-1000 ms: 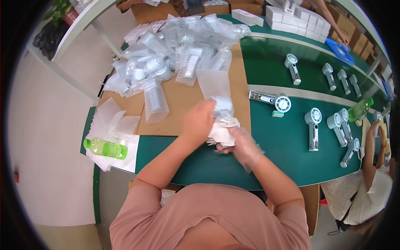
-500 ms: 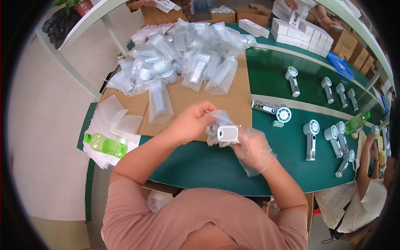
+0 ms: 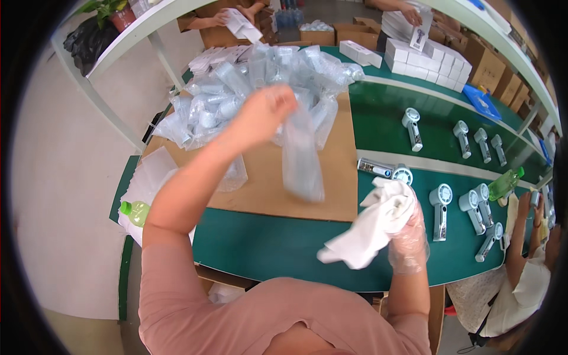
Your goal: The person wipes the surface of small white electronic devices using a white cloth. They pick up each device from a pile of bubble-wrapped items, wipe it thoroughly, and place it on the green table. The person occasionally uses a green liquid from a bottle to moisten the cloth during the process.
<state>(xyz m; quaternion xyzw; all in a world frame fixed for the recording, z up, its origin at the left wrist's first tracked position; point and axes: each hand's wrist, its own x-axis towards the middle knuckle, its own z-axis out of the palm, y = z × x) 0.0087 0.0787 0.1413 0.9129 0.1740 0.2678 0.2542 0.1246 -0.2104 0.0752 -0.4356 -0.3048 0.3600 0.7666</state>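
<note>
We have our left hand (image 3: 271, 109) over the cardboard (image 3: 266, 192), fingers pinched on the top of a clear bag (image 3: 303, 163); it hangs down, contents too blurred to tell, just beside the pile of bagged things (image 3: 228, 89). Our gloved right hand (image 3: 411, 235) has its fingers closed on a white cloth (image 3: 378, 219), above the green tabletop (image 3: 260, 248), near a handheld fan (image 3: 374, 167).

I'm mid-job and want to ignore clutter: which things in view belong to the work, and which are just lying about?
Likely in the job:
- clear pouch in the left hand
- white cloth in the gloved right hand
- pile of clear pouches
- handheld fans

Apparently lying about:
- left green-capped bottle
- right green-capped bottle
- potted plant
- black bag
</note>
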